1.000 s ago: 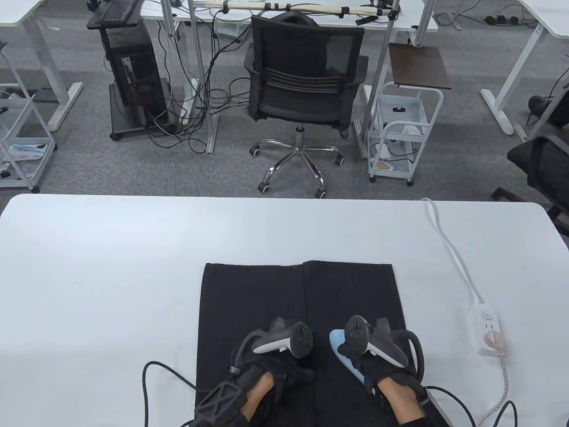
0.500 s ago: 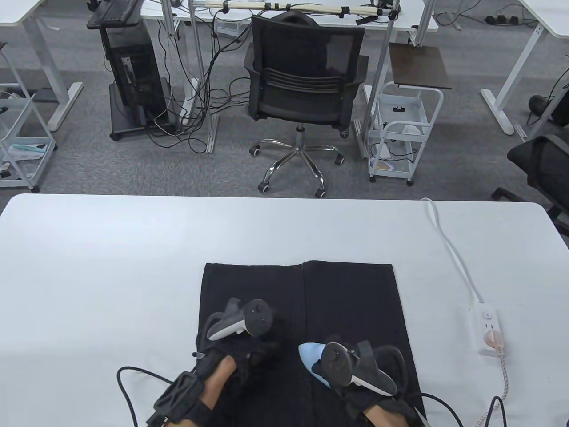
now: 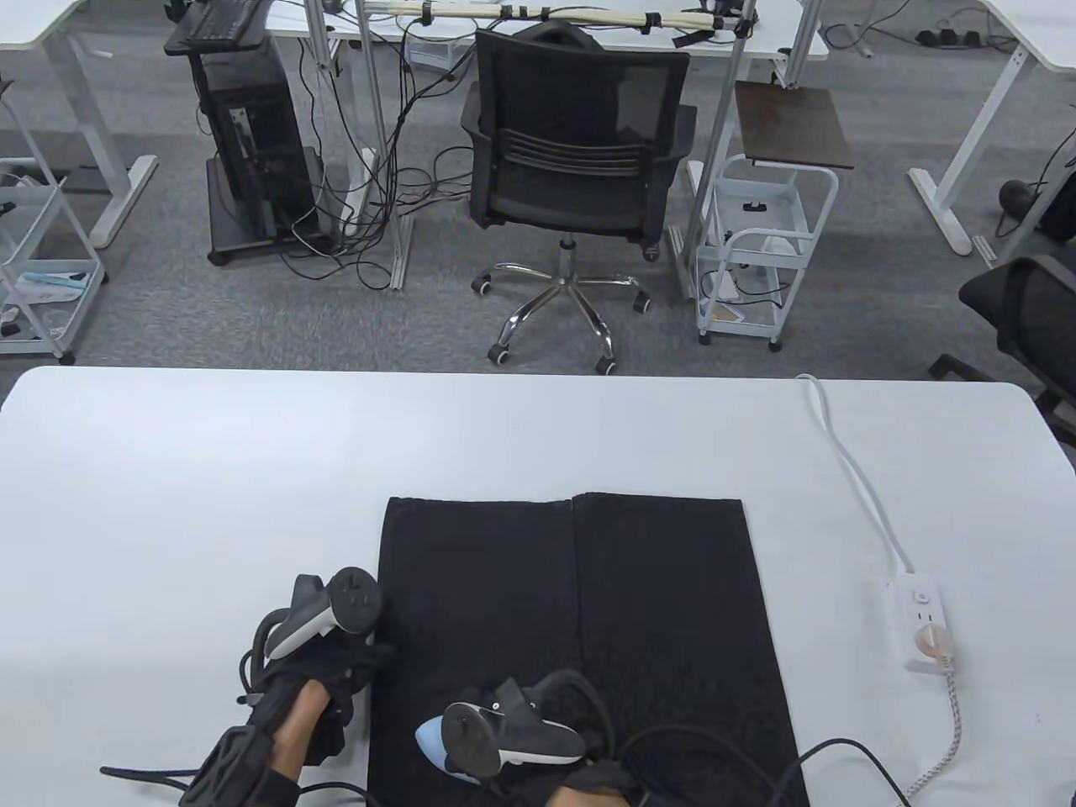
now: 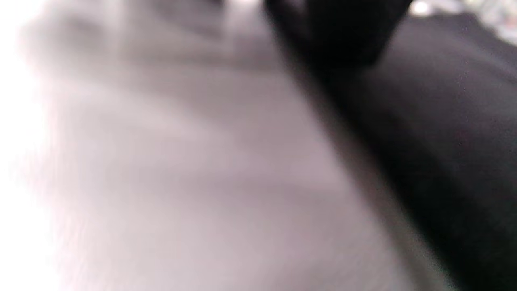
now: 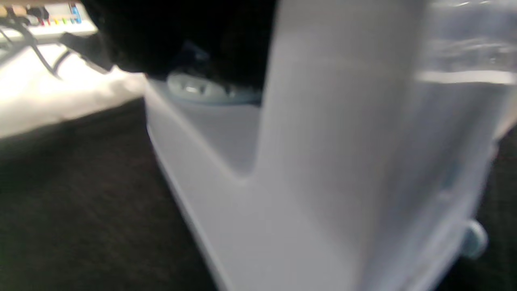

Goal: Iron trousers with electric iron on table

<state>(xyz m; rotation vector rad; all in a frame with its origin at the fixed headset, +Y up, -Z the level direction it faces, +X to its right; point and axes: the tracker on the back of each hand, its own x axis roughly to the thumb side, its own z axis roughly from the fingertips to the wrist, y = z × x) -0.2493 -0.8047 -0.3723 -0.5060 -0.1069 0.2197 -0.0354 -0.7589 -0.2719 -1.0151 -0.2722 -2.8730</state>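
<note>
Right hand (image 3: 538,748) grips the pale blue iron (image 3: 430,745) on the black trousers (image 3: 639,588); left hand (image 3: 324,664) rests at the trousers' left edge, finger state unclear.

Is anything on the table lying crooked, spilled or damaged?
Nothing stands out. The black trousers lie flat and straight on the white table; the pale blue iron sits on them under the right hand.

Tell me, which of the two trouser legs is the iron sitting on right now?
The left trouser leg, the one nearer the left hand. The pale blue iron under the right hand rests on its near end; the right leg lies bare.
</note>
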